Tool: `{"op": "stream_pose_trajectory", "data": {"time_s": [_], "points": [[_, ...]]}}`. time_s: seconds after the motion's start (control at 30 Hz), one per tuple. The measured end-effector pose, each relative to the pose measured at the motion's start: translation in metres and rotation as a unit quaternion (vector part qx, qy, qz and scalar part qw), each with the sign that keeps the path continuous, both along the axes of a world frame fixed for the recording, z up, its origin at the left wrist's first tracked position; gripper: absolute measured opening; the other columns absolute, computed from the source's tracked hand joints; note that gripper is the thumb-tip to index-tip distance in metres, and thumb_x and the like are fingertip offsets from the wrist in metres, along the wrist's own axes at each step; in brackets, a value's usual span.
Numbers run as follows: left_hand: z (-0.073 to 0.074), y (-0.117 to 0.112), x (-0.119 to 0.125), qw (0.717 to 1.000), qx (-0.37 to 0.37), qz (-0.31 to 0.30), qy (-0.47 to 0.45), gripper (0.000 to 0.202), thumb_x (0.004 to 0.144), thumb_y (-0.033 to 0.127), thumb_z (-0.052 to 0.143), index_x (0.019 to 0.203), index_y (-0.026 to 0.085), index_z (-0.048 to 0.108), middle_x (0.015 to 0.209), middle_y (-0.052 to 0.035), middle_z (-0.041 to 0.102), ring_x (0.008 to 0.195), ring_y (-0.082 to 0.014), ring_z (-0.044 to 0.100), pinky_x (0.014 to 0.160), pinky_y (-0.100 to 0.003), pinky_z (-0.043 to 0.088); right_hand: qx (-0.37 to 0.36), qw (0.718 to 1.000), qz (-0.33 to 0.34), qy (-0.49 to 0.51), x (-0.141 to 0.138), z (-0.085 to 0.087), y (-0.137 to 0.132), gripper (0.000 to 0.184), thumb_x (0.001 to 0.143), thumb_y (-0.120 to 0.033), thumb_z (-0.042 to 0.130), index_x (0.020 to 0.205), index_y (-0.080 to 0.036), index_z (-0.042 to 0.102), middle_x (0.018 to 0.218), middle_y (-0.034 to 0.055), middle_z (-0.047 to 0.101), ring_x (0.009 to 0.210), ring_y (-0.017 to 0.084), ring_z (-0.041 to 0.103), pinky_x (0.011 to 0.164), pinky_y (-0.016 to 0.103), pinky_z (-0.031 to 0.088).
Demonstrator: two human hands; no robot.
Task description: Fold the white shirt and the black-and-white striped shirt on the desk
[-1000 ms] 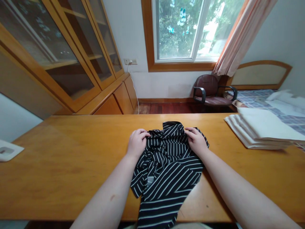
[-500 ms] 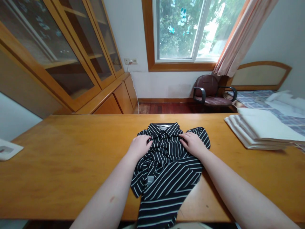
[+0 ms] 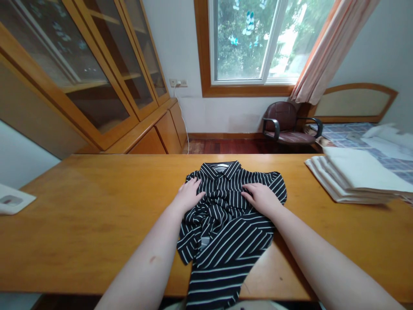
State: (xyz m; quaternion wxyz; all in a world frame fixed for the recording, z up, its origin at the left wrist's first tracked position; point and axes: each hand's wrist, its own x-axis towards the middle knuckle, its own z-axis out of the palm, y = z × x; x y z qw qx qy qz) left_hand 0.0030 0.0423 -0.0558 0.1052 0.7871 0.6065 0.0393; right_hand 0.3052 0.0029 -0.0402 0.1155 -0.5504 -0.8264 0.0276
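A black shirt with thin white stripes (image 3: 226, 232) lies crumpled on the wooden table (image 3: 90, 215), its collar pointing away from me and its lower part hanging over the near edge. My left hand (image 3: 189, 196) rests flat on the shirt's left shoulder, fingers stretched out. Flat on the right shoulder lies my right hand (image 3: 263, 197), fingers extended toward the middle of the chest. Neither hand grips the cloth.
A stack of folded white cloth (image 3: 355, 178) sits at the table's right. A white object (image 3: 14, 199) lies at the left edge. Beyond the table stand a glass-door wooden cabinet (image 3: 97, 73), a brown armchair (image 3: 287, 125) under the window, and a bed (image 3: 371, 133).
Both hands let go of the bunched upper shirt and now lie flat on it. The collar and shoulders have been spread out, farther from me.
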Motion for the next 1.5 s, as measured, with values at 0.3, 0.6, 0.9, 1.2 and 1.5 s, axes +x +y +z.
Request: {"op": "stream_pose_trajectory", "data": {"time_s": [0.3, 0.6, 0.9, 1.2, 1.5], "points": [[0.037, -0.023, 0.014, 0.982, 0.084, -0.083, -0.146, 0.037, 0.091, 0.038, 0.036, 0.114, 0.023, 0.061, 0.12, -0.0027, 0.061, 0.113, -0.0181, 0.053, 0.099, -0.032, 0.039, -0.067, 0.995, -0.074, -0.024, 0.011, -0.019, 0.015, 0.06, 0.091, -0.051, 0.034, 0.135, -0.012, 0.044, 0.142, 0.0138, 0.04, 0.132, 0.029, 0.033, 0.106, 0.047, 0.029], [0.019, -0.023, 0.017, 1.0, -0.008, 0.005, 0.016, 0.052, 0.085, 0.045, 0.045, 0.13, 0.018, 0.05, 0.14, -0.0103, 0.043, 0.125, -0.0279, 0.043, 0.103, -0.042, 0.035, 0.01, 0.999, -0.039, 0.0, 0.004, -0.002, 0.005, 0.043, 0.09, -0.04, 0.043, 0.124, -0.017, 0.055, 0.127, 0.0113, 0.056, 0.113, 0.024, 0.053, 0.097, 0.038, 0.04], [0.022, -0.016, 0.007, 0.998, 0.01, -0.045, -0.053, 0.052, 0.088, 0.045, 0.041, 0.133, 0.02, 0.046, 0.147, -0.0084, 0.031, 0.136, -0.0251, 0.026, 0.109, -0.042, 0.024, -0.045, 0.996, -0.071, -0.024, 0.01, -0.016, 0.009, 0.06, 0.088, -0.053, 0.038, 0.131, -0.012, 0.048, 0.137, 0.0139, 0.046, 0.13, 0.027, 0.036, 0.106, 0.042, 0.03], [0.046, -0.022, -0.005, 0.993, -0.092, 0.056, -0.052, 0.029, 0.076, 0.049, 0.053, 0.08, 0.022, 0.059, 0.081, -0.0033, 0.067, 0.073, -0.0204, 0.062, 0.061, -0.029, 0.045, -0.062, 0.995, -0.079, 0.002, 0.027, -0.025, 0.023, 0.065, 0.086, -0.051, 0.042, 0.137, -0.011, 0.041, 0.145, 0.0122, 0.035, 0.136, 0.025, 0.026, 0.111, 0.038, 0.022], [0.035, -0.017, -0.018, 0.979, -0.067, 0.192, 0.026, 0.06, 0.085, 0.056, 0.03, 0.115, 0.009, 0.053, 0.115, -0.0226, 0.059, 0.104, -0.0338, 0.058, 0.082, -0.041, 0.045, -0.054, 0.996, -0.071, 0.016, 0.029, -0.027, 0.023, 0.063, 0.086, -0.051, 0.043, 0.136, -0.013, 0.042, 0.143, 0.012, 0.038, 0.134, 0.025, 0.029, 0.11, 0.042, 0.024]]}}
